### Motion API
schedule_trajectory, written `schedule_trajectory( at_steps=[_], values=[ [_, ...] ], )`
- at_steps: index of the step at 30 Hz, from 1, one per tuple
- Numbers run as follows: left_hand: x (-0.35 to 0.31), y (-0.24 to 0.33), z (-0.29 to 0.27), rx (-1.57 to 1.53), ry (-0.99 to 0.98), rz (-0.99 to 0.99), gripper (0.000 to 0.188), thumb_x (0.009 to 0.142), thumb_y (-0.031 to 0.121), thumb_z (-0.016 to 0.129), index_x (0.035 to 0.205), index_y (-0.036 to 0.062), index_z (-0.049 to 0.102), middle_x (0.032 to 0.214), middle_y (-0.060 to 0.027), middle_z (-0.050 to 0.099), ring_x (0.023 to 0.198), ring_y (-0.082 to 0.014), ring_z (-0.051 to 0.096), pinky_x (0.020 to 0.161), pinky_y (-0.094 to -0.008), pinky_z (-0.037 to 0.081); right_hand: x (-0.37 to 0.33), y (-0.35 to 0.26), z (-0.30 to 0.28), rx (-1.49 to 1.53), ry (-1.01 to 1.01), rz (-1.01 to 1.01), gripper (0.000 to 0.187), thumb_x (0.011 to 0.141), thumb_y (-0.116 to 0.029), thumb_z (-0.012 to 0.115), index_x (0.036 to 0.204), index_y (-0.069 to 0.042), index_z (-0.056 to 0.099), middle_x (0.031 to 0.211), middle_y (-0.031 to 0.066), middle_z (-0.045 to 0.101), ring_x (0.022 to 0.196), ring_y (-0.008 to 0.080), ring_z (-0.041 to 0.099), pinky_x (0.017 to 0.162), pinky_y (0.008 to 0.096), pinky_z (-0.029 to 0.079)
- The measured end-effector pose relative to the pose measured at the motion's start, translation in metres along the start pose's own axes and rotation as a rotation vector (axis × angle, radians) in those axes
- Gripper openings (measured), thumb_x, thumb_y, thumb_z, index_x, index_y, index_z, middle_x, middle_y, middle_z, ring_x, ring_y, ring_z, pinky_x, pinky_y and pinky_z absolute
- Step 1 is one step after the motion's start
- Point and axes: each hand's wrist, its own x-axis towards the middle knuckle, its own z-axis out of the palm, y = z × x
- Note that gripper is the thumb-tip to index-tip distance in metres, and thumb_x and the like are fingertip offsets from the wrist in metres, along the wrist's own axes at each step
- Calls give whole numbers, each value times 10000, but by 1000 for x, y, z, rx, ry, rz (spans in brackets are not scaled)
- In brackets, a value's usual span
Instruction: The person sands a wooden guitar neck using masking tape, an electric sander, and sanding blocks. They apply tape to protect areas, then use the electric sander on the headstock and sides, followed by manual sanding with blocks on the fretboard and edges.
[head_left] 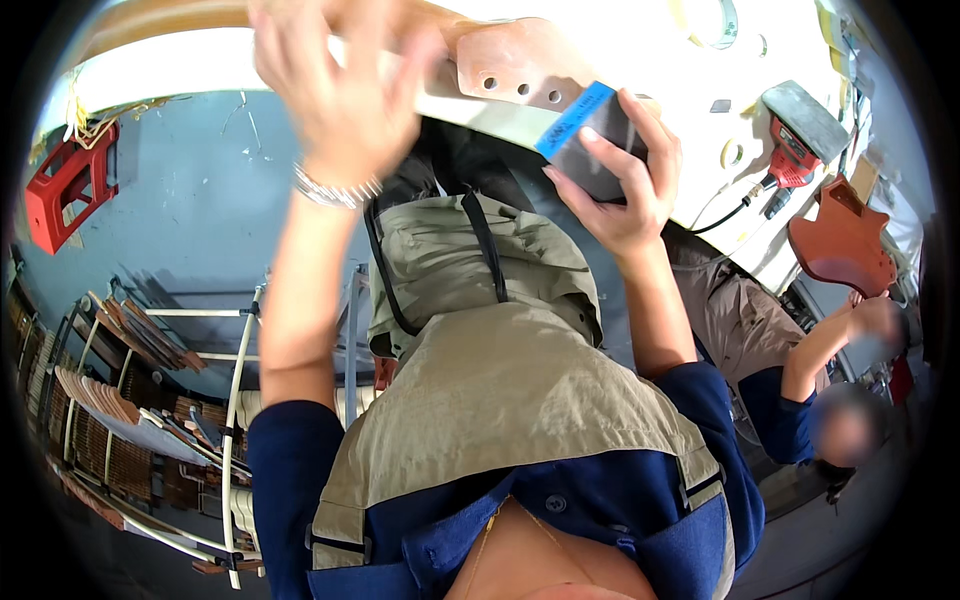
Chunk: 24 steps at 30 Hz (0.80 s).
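Observation:
A wooden guitar neck [180, 20] lies along the far edge of the white bench, its pale headstock [520, 58] pierced by a row of round holes. My left hand [345, 90], blurred by motion, is over the neck with its fingers spread; contact with the wood cannot be made out. At the bench edge, just right of the headstock, my right hand [635, 180] grips a dark grey sanding block [592, 165] with a bright blue printed strip [575, 120]. The thumb and fingers wrap round the block's sides.
On the white bench [690, 150] at right lie a red power sander [790, 155] with a cord and tape rolls [733, 153]. Beyond it, a co-worker [775, 330] is beside a reddish-brown guitar body [840, 240]. A red stool [75, 190] and a rack of wooden parts [235, 430] stand left.

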Motion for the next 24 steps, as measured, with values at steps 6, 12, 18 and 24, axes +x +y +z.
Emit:
schedule_trajectory(
  at_steps=[6, 12, 18, 24],
  values=[
    [42, -59, 18, 726, -231, 73, 464, 891, 403, 473, 1270, 142, 523, 1229, -129, 511, 1199, -315, 416, 1016, -564, 251, 23, 4, 30, -40, 27, -178, 484, 489, -181, 819, 948, -175, 665, 1199, 125, 572, 1018, 274, 567, 829, 363, 445],
    [50, -38, 9, 547, -216, 52, 521, 867, 290, 492, 1348, 102, 422, 1331, -165, 425, 1248, -347, 359, 1040, -529, 234, 41, -18, 49, 5, -3, -138, 514, 519, -221, 812, 1007, -232, 651, 1235, 70, 553, 1032, 252, 567, 835, 377, 428],
    [41, -52, 18, 590, -188, 22, 540, 897, 433, 457, 1338, 121, 444, 1349, -167, 429, 1268, -336, 370, 1032, -580, 219, -36, 6, -43, -233, -11, 225, 447, 532, -147, 834, 952, -131, 681, 1196, 140, 569, 1023, 295, 570, 846, 386, 458],
    [16, 45, 37, 346, -348, 54, 623, 892, 475, 476, 1384, 105, 386, 1442, -174, 332, 1344, -341, 289, 1063, -531, 245, -62, -10, -66, 172, 221, 623, 479, 717, -202, 768, 1126, -51, 570, 1226, 182, 523, 1095, 301, 541, 894, 380, 449]
  ],
)
